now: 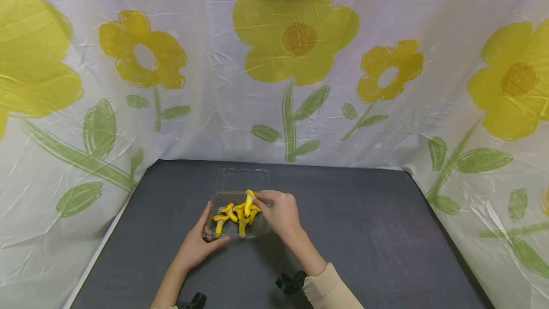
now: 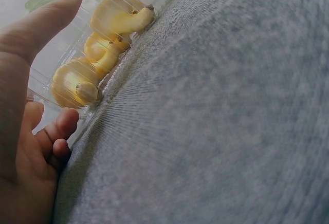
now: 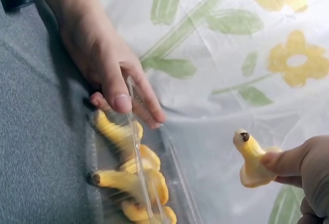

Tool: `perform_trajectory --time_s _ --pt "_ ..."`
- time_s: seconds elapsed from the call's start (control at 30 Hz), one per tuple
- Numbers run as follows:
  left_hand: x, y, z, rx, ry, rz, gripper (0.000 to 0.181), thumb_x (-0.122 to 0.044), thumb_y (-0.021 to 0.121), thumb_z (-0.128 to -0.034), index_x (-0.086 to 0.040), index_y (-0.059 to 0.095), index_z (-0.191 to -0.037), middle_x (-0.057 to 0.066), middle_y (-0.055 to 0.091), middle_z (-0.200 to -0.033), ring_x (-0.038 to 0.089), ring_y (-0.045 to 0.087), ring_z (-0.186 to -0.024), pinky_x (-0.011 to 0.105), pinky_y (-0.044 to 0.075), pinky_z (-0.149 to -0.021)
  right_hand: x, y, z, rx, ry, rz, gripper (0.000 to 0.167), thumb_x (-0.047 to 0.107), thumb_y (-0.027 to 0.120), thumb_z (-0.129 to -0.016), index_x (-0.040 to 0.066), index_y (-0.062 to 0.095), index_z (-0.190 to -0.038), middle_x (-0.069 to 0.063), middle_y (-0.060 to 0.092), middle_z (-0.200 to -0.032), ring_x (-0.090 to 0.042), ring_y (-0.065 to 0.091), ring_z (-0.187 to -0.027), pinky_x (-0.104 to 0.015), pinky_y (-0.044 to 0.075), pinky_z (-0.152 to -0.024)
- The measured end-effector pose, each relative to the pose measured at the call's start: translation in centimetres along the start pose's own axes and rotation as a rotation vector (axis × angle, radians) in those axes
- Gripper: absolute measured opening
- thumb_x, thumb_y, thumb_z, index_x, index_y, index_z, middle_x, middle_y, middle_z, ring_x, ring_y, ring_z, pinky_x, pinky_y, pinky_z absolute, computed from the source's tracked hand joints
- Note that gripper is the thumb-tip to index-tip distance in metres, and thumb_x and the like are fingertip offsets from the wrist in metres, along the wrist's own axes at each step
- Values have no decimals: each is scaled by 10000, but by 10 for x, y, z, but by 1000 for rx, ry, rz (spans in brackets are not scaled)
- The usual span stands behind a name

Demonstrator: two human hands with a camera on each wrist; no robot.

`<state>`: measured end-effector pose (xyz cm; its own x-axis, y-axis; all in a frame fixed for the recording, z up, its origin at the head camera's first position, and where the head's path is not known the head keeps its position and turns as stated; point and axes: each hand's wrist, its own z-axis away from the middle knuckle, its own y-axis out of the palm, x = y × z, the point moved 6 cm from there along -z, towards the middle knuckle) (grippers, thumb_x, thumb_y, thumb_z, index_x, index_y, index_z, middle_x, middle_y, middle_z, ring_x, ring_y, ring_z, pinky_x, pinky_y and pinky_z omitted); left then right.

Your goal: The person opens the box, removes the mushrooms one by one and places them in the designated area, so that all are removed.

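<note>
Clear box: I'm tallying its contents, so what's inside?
Several yellow mushrooms lie in the clear box, some overlapping; the covered parts can't be seen, so I can't count exactly. The right hand pinches another mushroom above.

On the dark surface (image 1: 377, 232), left of its middle and toward the far edge, sits a clear container (image 1: 260, 227) of yellow mushrooms (image 1: 242, 225), its lid (image 1: 243, 180) folded back toward that edge. The left hand (image 1: 197, 243) holds the container's near left corner; the right hand (image 1: 282, 211) pinches a single mushroom (image 1: 249, 199) over the rest. Flower-printed cloth (image 1: 214, 125) rises along the far, left and right edges.
</note>
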<state>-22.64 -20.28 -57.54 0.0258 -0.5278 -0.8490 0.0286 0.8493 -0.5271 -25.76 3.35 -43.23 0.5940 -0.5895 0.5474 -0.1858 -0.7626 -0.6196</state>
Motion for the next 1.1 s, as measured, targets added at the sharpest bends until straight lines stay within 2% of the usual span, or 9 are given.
perform_trajectory --time_s 0.07,0.2,0.4,0.5,0.57,0.6,0.67,0.93,1.1 --pt "0 0 -1 -3 -2 -2 1247 -420 921 -835 -212 82 -1733 25 525 -796 151 465 -685 299 404 -657 -4 0 -1 -7 1 -9 177 138 881 -879 98 864 -1050 -50 819 -1017 -194 795 -896 -328 625 -693" --pt "-2 -1 -2 -14 13 -5 1242 -415 917 -840 -191 81 -1732 19 517 -773 143 454 -669 302 395 -647 -13 -2 -3 -16 17 -38 180 139 876 -882 93 863 -1056 -62 817 -1037 -177 777 -754 -280 528 -523" --pt "-1 0 -2 -18 24 -6 1249 -418 924 -830 -191 90 -1732 10 513 -756 138 452 -659 298 393 -651 -23 -7 -2 -47 27 -35 173 157 874 -889 102 866 -1052 -53 819 -1028 -150 771 -764 -195 448 -532" --pt "0 1 -2 -10 20 0 1250 -418 925 -830 -204 87 -1732 14 520 -763 145 458 -665 301 400 -658 -28 -11 -2 -66 34 -49 171 158 874 -889 95 867 -1048 -63 819 -1016 -65 548 -497 -186 328 -485" --pt "0 1 -2 -7 17 3 1249 -412 926 -831 -206 86 -1732 16 522 -763 146 460 -665 301 402 -657 -31 -12 -2 -70 45 -64 169 158 874 -889 95 867 -1046 -68 819 -1013 -19 345 -449 -202 243 -475" --pt "1 1 -2 -6 16 4 1249 -408 927 -831 -207 86 -1732 16 521 -763 146 459 -664 300 403 -656 -33 -13 -3 -70 49 -74 170 153 874 -888 93 867 -1047 -70 819 -1011 -13 255 -449 -200 235 -478" --pt "1 1 -1 -4 13 6 1251 -403 928 -830 -207 85 -1732 16 516 -761 146 455 -662 299 401 -653 -35 -13 -4 -63 56 -80 168 155 872 -891 98 867 -1049 -66 819 -1014 33 209 -466 -196 229 -486" --pt "1 1 0 2 8 5 1246 -412 923 -834 -214 82 -1733 20 515 -776 149 457 -673 301 400 -661 -41 -18 -6 -55 47 -75 154 148 869 -897 93 868 -1041 -67 819 -1010 49 189 -472 -199 242 -488" --pt "2 1 0 0 15 2 1241 -409 919 -840 -212 78 -1733 19 522 -780 148 460 -677 302 399 -662 -50 -23 -6 -62 73 -75 160 142 866 -899 91 867 -1050 -72 818 -1019 52 146 -478 -204 225 -485"
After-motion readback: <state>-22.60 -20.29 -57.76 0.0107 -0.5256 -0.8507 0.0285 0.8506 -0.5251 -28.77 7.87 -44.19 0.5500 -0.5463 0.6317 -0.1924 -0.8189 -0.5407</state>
